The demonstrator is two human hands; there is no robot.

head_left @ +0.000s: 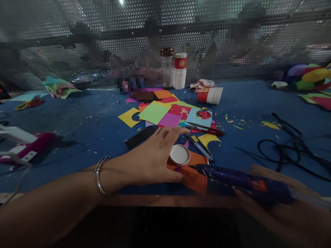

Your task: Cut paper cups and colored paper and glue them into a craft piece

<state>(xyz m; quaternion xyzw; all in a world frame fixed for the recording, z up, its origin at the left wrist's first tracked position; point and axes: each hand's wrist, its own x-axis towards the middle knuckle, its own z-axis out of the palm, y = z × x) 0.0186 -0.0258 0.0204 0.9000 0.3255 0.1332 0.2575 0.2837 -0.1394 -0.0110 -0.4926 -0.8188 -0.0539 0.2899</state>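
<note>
A round white paper-cup piece (pixel 180 155) with a raised rim lies on a sheet of orange paper (pixel 198 181) close to the table's front edge. Beside it is my left hand (pixel 157 156), its thumb and fingers spread apart around the piece's left side; the hand looks open. My right hand (pixel 274 210), partly blurred, grips a dark blue glue gun (pixel 232 177) with an orange-red part on its body. The gun's nozzle points left, just below and right of the white piece.
Behind lie coloured paper sheets (pixel 155 112), scissors (pixel 204 128), a cutter knife (pixel 200 148) and a black phone-like slab (pixel 139 137). Stacked paper cups (pixel 180 74), a clear bottle (pixel 167 70) and fallen cups (pixel 212 95) are farther back. A black cable (pixel 289 144) coils at right.
</note>
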